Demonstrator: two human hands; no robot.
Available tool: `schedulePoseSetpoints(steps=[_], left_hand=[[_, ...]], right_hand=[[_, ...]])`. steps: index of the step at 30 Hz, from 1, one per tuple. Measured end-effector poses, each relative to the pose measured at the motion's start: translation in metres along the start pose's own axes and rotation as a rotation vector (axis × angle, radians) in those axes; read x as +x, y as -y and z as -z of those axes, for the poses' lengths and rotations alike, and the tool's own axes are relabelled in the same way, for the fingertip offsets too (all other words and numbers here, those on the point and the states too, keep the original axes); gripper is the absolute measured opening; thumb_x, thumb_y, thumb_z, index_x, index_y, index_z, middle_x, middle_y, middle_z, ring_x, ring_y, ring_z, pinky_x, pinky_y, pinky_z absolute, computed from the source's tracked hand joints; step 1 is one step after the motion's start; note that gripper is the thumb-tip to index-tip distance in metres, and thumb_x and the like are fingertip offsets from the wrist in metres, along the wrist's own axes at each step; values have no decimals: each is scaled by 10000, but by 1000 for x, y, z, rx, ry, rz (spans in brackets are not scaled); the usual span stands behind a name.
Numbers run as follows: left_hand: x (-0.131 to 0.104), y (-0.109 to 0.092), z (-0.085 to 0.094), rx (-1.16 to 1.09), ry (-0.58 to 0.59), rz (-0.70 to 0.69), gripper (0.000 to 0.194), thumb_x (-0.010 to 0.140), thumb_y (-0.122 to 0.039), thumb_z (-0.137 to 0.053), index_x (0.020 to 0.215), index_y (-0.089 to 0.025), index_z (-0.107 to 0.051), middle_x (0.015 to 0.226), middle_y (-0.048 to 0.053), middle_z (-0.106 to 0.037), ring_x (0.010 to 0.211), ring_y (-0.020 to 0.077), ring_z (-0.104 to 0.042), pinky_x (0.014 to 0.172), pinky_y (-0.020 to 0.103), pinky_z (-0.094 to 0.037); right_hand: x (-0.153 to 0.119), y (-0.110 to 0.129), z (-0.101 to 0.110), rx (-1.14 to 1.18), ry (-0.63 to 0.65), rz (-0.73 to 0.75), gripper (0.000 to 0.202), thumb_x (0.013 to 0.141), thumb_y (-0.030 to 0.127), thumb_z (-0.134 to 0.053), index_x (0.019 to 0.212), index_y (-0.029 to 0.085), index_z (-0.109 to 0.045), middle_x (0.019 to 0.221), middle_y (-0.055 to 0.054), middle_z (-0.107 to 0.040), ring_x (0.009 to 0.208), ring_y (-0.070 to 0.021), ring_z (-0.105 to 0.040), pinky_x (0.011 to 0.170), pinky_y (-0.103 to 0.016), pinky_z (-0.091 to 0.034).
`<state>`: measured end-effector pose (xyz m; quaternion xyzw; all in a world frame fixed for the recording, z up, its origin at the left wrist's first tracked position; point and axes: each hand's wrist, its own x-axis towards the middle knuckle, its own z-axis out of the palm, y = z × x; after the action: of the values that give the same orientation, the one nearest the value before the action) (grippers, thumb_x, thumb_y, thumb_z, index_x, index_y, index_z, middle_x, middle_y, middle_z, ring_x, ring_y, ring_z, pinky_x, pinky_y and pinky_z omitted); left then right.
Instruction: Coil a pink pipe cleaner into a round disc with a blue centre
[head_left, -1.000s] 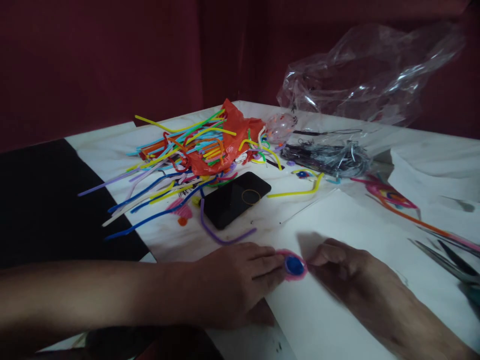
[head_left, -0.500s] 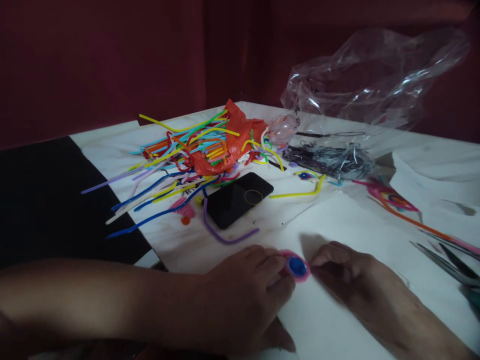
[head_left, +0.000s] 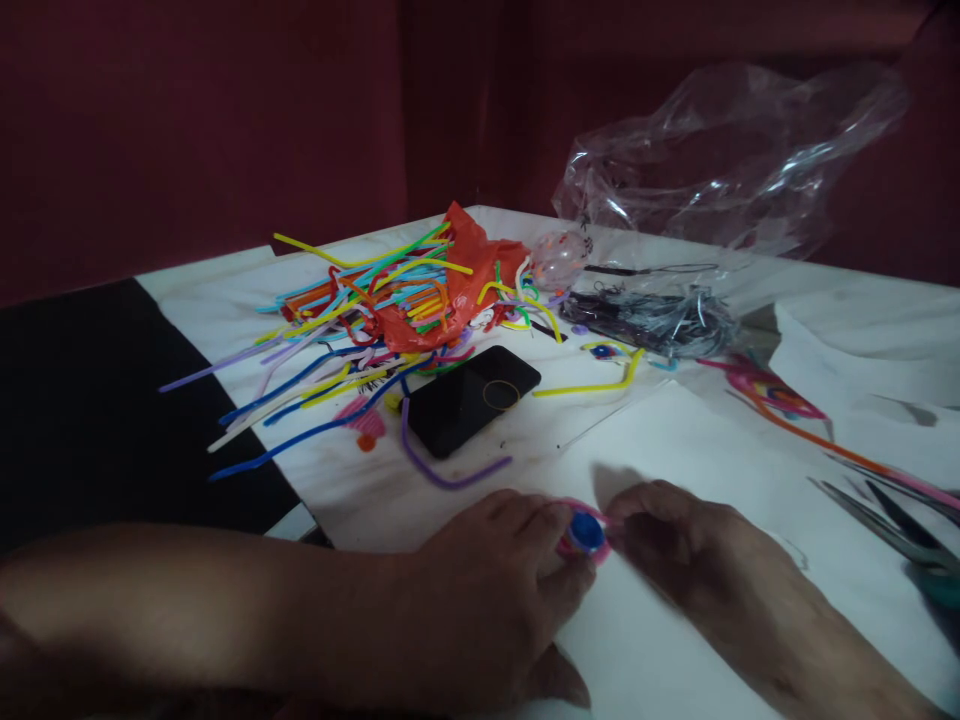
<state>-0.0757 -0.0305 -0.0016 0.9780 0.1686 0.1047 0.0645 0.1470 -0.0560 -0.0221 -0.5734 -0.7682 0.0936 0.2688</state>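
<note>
A small pink coil with a round blue centre (head_left: 586,532) lies between my two hands, over white paper (head_left: 660,620). My left hand (head_left: 510,590) grips the coil's left side between its fingers. From the right, my right hand (head_left: 675,540) pinches a pink strand at the coil's right edge, fingertips closed. Beyond my hands lie a black phone (head_left: 469,400) and a bent purple pipe cleaner (head_left: 450,484).
Many coloured pipe cleaners (head_left: 315,380) spill from a red bag (head_left: 472,270) at the back left. A plastic-wrapped dark bundle (head_left: 652,320) and a clear bag (head_left: 720,170) stand behind. Scissors (head_left: 892,530) lie at the right, near a pink craft piece (head_left: 780,390).
The view has shifted slightly. The pink strand now stands out in a loop above the blue centre, and the coil appears turned between my fingers.
</note>
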Motion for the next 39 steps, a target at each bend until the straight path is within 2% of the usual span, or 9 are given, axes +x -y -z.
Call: schedulePoseSetpoints(steps=[6, 12, 17, 21, 23, 26, 31, 35, 39], left_hand=[[1, 1, -1, 120, -1, -37, 643, 884, -598, -390, 1274, -95, -485, 1363, 195, -443, 1178, 313, -462, 965, 436, -360], [2, -1, -3, 120, -21, -22, 681, 844, -599, -481, 1279, -76, -480, 1331, 208, -475, 1195, 310, -457, 1018, 430, -310], [0, -5, -4, 117, 15, -23, 659, 911, -554, -374, 1336, -52, -410, 1413, 202, -383, 1304, 302, -351, 1090, 423, -219], [-5, -6, -3, 90, 91, -25, 651, 938, -495, -320, 1388, -25, -315, 1462, 232, -270, 1353, 330, -261, 1090, 472, -215], [-9, -4, -2, 64, 128, -31, 687, 931, -515, -311, 1410, -25, -264, 1484, 233, -204, 1376, 331, -204, 1088, 506, -211], [-15, 1, 2, 25, 167, -32, 760, 918, -583, -270, 1430, -26, -205, 1505, 210, -139, 1401, 300, -124, 1103, 519, -173], [-22, 7, 11, -39, 232, -6, 841, 881, -633, -330, 1453, -43, -151, 1517, 178, -116, 1395, 331, -124, 1112, 528, -121], [-20, 8, 14, -43, 243, 6, 827, 869, -650, -350, 1445, -71, -215, 1515, 162, -143, 1378, 365, -167, 1100, 556, -118], [-16, 5, 12, -20, 209, 12, 845, 853, -676, -351, 1432, -71, -248, 1502, 178, -192, 1357, 378, -217, 1087, 569, -139]], right_hand=[[-3, -2, -1, 11, 24, 2, 233, 877, 312, -415, 800, 257, -628, 685, 8, -586, 571, -160, -554, 460, -242, -421], [-5, -4, -4, 1, 59, 56, 275, 915, 281, -373, 802, 241, -620, 790, -23, -574, 665, -154, -559, 567, -245, -473], [-2, 3, 1, -64, 55, 119, 262, 932, 272, -386, 827, 253, -625, 813, -14, -550, 712, -160, -549, 562, -243, -467], [0, 9, 4, -142, 39, 197, 285, 918, 231, -365, 775, 232, -611, 778, -18, -545, 682, -172, -540, 568, -280, -464], [-2, 13, 5, -177, 17, 228, 295, 912, 207, -350, 790, 224, -617, 762, -28, -545, 682, -190, -539, 594, -319, -460], [-8, 20, 8, -285, -15, 307, 309, 930, 240, -342, 913, 206, -649, 828, -69, -556, 742, -241, -548, 615, -379, -462], [-19, 21, 10, -558, -81, 438, 423, 989, 308, -264, 987, 136, -650, 975, -129, -559, 800, -273, -558, 616, -417, -502], [-19, 16, 8, -529, -116, 414, 392, 1003, 292, -283, 1018, 139, -643, 921, -105, -556, 791, -261, -562, 628, -417, -515], [-14, 10, 6, -367, -76, 304, 424, 1018, 393, -284, 943, 242, -673, 822, -47, -550, 671, -181, -556, 552, -295, -506]])
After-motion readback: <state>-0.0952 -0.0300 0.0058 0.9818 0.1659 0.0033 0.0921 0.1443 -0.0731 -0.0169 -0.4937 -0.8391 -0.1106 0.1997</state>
